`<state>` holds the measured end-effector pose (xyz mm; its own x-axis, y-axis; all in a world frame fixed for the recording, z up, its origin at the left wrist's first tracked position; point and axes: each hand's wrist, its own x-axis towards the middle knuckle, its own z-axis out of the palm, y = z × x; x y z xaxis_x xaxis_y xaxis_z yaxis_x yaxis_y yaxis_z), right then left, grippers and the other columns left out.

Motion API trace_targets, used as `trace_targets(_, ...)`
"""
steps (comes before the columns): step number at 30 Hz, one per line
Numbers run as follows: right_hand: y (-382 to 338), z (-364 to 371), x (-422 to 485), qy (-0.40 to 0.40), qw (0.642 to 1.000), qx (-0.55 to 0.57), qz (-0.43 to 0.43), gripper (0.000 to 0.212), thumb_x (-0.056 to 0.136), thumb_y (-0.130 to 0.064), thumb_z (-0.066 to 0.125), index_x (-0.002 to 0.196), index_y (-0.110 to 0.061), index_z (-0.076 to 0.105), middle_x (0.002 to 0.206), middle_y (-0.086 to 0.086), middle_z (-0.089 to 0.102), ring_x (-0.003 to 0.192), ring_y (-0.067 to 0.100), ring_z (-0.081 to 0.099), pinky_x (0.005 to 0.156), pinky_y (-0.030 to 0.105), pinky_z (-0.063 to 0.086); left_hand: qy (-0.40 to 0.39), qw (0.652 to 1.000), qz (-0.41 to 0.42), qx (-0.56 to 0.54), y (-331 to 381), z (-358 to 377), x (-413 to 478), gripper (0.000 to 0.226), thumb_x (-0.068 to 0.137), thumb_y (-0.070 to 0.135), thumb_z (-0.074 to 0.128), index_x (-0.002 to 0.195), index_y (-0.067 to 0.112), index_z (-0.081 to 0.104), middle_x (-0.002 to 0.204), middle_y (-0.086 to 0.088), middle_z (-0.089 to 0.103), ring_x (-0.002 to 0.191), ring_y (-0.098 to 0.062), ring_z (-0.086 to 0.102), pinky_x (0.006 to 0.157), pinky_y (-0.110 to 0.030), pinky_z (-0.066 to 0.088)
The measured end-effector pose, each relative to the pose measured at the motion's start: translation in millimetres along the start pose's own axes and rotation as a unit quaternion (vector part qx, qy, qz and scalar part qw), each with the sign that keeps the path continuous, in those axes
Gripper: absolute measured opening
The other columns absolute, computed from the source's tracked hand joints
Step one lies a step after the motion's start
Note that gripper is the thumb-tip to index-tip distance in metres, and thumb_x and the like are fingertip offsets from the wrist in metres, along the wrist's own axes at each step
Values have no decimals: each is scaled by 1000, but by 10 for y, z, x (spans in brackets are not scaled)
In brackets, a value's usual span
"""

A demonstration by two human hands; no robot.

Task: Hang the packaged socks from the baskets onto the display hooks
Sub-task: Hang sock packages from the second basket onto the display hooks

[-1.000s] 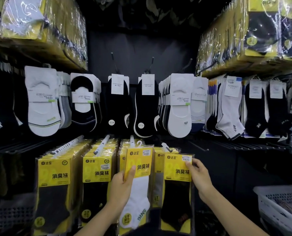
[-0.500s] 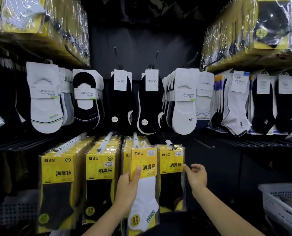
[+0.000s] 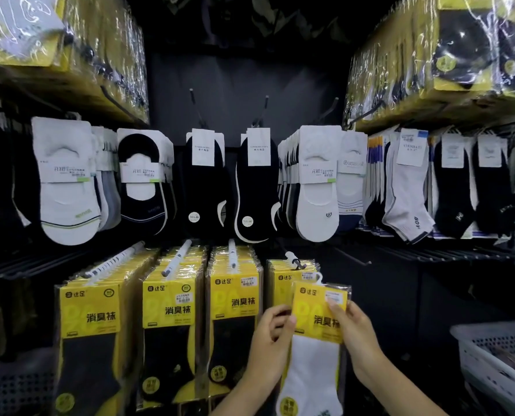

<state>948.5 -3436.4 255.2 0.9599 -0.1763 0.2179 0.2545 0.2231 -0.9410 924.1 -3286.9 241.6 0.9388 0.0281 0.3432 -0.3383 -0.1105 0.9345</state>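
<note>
Since half a second ago the white-sock pack [image 3: 314, 352] has shifted right, from in front of the third yellow stack [image 3: 235, 298] to in front of the fourth stack [image 3: 281, 280]. The right hand [image 3: 358, 337] has left that stack to join the left hand [image 3: 268, 340] on the pack. Both hands now pinch it, the left at its 9 o'clock edge and the right with its thumb on the card at 2 o'clock. The pack looks light, with a stiffish yellow card [image 3: 313, 310] above, soft socks below and slick film, so the card edges seem the surest hold. Its hanger loop [image 3: 319, 277] is free at 12 o'clock, just below the display hook [image 3: 293, 259] at 11 o'clock. A white basket [image 3: 496, 355] stands at 3 o'clock.
</note>
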Motion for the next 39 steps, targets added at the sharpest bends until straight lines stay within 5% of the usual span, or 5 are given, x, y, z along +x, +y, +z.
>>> trace_targets(12,4,195,577,-39,987,-141,-61,5,93,-14,59,94,-12,64,90,7,72,77,12,68,57,16,54,48,999,-3,-1,-196,143,327,60,94,40,50,147,33,22,138,14,43,107,4,52,78,-11,44)
trace_targets(16,219,195,733,57,981,-179,-43,30,82,-27,73,99,-9,57,93,5,64,84,16,64,70,25,53,29,998,21,50,-331,104,418,64,95,43,48,149,34,15,150,10,28,132,-11,38,109,-36,38)
trace_targets(23,733,-17,470,127,967,-217,24,41,84,-21,71,118,-4,54,118,8,56,98,17,54,86,27,42,6,982,9,190,-701,-3,258,65,96,43,47,150,21,19,157,6,18,143,-10,18,117,-31,22)
trace_targets(33,1871,-704,-1555,-42,949,-227,213,5,88,-8,65,92,-10,62,95,5,61,87,17,60,77,28,49,-83,948,-236,196,-1846,-461,-2003,57,93,39,54,142,18,37,142,-1,44,127,-15,45,101,-24,37)
trace_targets(39,2556,-1106,-2484,-181,841,-360,361,37,88,-15,66,119,4,58,112,19,64,113,34,59,58,6,44,-115,901,-361,212,-2495,-637,-3278,51,93,35,56,138,15,44,141,-4,48,122,-17,48,93,-20,37)
